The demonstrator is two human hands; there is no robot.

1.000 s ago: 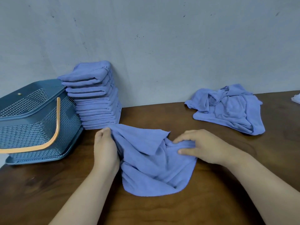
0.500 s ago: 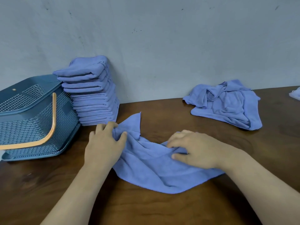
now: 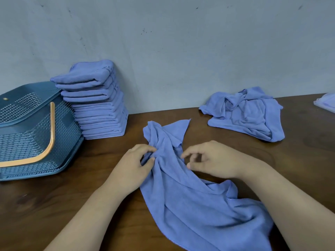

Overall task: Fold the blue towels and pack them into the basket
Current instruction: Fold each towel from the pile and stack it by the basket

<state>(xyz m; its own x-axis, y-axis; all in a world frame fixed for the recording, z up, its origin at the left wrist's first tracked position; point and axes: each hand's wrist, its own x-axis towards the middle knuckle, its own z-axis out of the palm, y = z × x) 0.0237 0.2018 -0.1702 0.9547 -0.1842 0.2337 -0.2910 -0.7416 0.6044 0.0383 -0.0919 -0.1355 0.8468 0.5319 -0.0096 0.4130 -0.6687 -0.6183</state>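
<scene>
A crumpled blue towel (image 3: 192, 201) lies on the brown table in front of me, stretched from the middle toward the near right. My left hand (image 3: 134, 165) pinches a bunched part of it near its far end. My right hand (image 3: 212, 160) hovers just right of that spot with fingers loosely curled, holding nothing. A tall stack of folded blue towels (image 3: 97, 104) stands against the wall. The blue perforated basket (image 3: 27, 131) with an orange handle sits left of the stack. Its inside is mostly out of sight.
A loose heap of unfolded blue towels (image 3: 244, 115) lies at the back right by the wall. A pale cloth edge (image 3: 326, 104) shows at the far right. Bare wooden table (image 3: 63, 205) spreads at the near left.
The towel has been pulled longer toward the near right. My left hand went from lying on it to pinching a bunch. My right hand let go of the cloth and lifted.
</scene>
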